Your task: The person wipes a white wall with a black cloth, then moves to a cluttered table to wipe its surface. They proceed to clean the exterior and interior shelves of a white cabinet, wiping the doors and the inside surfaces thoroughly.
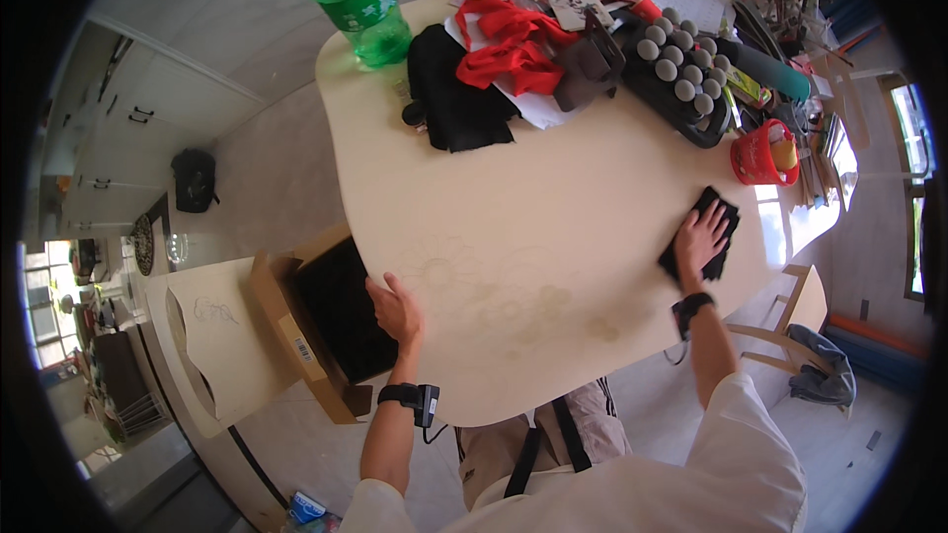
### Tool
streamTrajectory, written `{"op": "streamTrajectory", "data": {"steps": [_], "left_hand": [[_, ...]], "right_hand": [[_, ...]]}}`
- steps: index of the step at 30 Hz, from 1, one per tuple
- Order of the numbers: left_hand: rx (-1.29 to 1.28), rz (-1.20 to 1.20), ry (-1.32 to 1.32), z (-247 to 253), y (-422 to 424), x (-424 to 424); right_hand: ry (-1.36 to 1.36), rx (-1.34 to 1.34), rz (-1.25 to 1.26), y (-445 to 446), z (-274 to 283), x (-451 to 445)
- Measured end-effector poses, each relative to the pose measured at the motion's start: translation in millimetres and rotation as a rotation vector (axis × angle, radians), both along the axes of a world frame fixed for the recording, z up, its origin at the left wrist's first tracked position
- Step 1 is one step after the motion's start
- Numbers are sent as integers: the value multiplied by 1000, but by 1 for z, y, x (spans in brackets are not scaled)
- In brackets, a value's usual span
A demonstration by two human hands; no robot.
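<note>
My right hand (702, 240) lies flat, fingers spread, on a folded black cloth (722, 255) near the right part of the cream table (533, 207). Against the table's left edge rests my left hand (396, 307), with nothing in it. Faint flower drawings and yellowish stains mark the tabletop between my hands. A larger black cloth (463, 100) lies at the table's far left, beside a crumpled red cloth (511, 44) and a green plastic bottle (359, 4). The red cup (755, 155) stands beyond my right hand, holding small items.
A black tray (666, 107) carries several grey balls, with papers and clutter around it at the far right. Left of the table, an open cardboard box (289, 326) with something black inside adjoins a pale chair (237, 363). A wooden chair (803, 303) stands at right.
</note>
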State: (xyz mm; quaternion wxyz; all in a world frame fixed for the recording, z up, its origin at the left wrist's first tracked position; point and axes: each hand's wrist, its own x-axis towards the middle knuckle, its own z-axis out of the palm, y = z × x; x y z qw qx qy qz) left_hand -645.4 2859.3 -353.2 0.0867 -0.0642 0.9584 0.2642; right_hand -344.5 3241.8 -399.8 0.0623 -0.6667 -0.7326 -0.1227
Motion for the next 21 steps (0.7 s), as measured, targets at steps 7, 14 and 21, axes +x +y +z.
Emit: {"op": "streamTrajectory", "data": {"steps": [7,14,21], "left_hand": [[241,87,-134,-12,-16,-3],[396,-16,-166,-25,-35,-17],[242,-86,-64,-26,-28,-13]], "right_hand": [[220,-470,867,-295,48,-162],[303,-381,1100,-324,50,-340],[390,-228,1157,-265,30,-485]]}}
